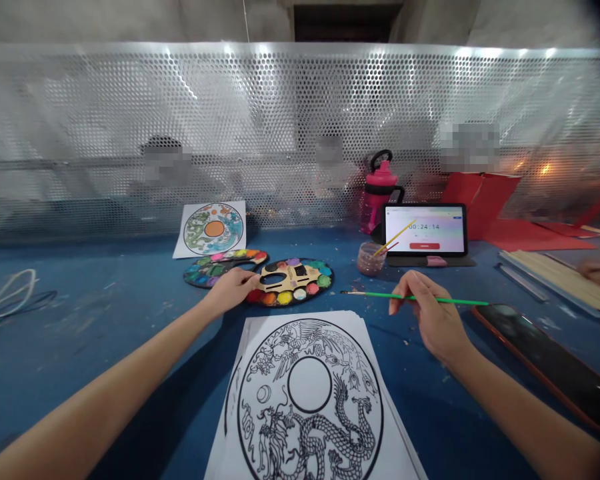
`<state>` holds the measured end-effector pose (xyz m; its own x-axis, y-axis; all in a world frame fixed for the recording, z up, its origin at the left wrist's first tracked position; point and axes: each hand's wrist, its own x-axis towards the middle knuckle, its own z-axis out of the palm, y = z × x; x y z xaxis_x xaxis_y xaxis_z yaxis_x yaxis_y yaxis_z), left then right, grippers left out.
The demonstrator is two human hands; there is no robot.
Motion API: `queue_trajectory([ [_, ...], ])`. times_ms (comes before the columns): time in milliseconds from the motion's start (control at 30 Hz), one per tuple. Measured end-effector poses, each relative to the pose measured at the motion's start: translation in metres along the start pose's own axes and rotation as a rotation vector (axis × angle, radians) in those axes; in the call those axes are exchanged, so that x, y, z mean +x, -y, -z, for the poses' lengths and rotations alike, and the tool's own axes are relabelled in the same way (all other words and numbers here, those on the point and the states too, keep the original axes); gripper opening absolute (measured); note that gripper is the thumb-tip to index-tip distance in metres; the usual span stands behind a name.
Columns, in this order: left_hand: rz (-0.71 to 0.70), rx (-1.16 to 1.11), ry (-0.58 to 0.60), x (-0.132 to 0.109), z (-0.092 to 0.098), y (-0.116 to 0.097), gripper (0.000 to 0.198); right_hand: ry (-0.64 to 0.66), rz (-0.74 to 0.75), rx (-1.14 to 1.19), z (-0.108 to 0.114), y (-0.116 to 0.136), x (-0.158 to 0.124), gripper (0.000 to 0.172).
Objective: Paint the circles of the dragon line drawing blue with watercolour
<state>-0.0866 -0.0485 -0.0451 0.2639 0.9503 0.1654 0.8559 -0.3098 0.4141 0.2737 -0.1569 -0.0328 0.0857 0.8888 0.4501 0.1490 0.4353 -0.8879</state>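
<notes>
Right hand (433, 320) pinches a green-handled paintbrush (415, 297) between thumb and fingers, to the right of the printed dragon-and-phoenix line drawing (310, 380). Left hand (230, 290), open with fingers together, rests against a wooden paint palette (293, 280) beyond the drawing; a second round palette (225, 268) lies touching that palette's far left edge.

The person's left forearm (105, 377) and right forearm (535, 417) are bare and slim, tapering to narrow wrists just behind the grip. The left hand (230, 290) and right hand (430, 320) are slender, with long, thin fingers.
</notes>
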Motion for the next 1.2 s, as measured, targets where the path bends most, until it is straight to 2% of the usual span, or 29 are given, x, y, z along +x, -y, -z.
queue_trajectory([
  [100,-0.107,0.082,-0.040,-0.004,0.001,-0.018,0.049,-0.005,0.001,0.010,0.000,0.001,0.000,0.034],
  [200,-0.263,0.136,0.038,-0.008,-0.004,-0.044,0.055,-0.011,-0.013,0.033,0.000,0.002,0.000,0.034],
  [233,-0.297,0.155,0.066,-0.008,-0.007,-0.051,0.065,-0.012,-0.018,0.045,0.000,0.002,0.000,0.034],
  [333,-0.303,0.218,0.104,-0.003,-0.019,-0.065,0.082,-0.006,-0.015,0.072,0.001,0.001,0.000,0.034],
  [500,-0.232,0.276,0.073,0.012,-0.033,-0.064,0.079,-0.015,0.028,0.039,0.003,-0.001,0.002,0.034],
  [867,-0.089,0.354,0.137,0.015,-0.029,-0.065,0.095,-0.001,0.078,-0.007,0.007,-0.007,0.004,0.033],
  [1200,-0.221,0.359,0.178,0.025,-0.025,-0.054,0.093,0.002,0.119,-0.062,0.009,-0.008,0.006,0.032],
])
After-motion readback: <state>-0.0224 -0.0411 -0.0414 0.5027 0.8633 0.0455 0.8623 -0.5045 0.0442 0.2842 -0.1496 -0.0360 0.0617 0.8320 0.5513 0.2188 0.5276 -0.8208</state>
